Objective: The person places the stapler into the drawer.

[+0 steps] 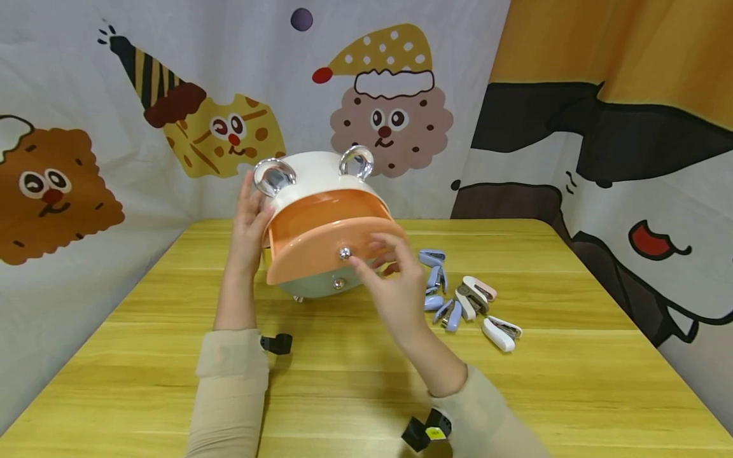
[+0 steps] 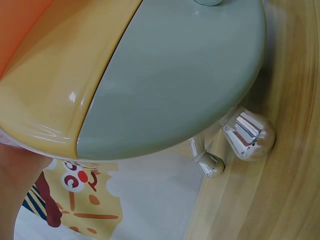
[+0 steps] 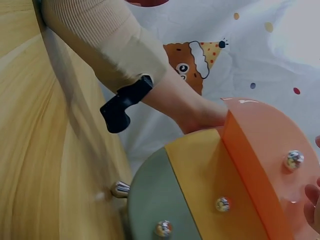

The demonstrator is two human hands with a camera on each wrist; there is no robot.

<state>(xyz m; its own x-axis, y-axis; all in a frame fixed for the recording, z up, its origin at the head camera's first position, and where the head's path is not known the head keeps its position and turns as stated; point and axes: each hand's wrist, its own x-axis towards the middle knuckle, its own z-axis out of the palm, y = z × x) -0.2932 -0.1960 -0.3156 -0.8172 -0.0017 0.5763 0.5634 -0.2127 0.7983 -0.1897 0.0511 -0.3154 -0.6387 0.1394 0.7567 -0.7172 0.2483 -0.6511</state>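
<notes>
A rounded desktop drawer box [image 1: 315, 166] with a white top, silver ears and silver knobs stands in front of me. Its top orange drawer [image 1: 309, 251] is pulled out; below are a yellow drawer [image 2: 60, 100] and a green drawer [image 2: 175, 75]. My left hand [image 1: 247, 222] grips the box's left side, thumb toward the front. My right hand [image 1: 397, 289] hovers before the orange drawer, thumb and fingers spread beside its silver knob [image 1: 345, 253]. In the right wrist view the fingertips [image 3: 312, 192] are apart from that knob, with nothing between them.
Several mini staplers lie on the wooden table right of the box: blue ones [image 1: 452, 316], a pink one [image 1: 485, 288], a grey-brown one [image 1: 472, 298] and a white one [image 1: 499, 335]. A cartoon-printed curtain [image 1: 229, 38] hangs behind the table [image 1: 321, 394].
</notes>
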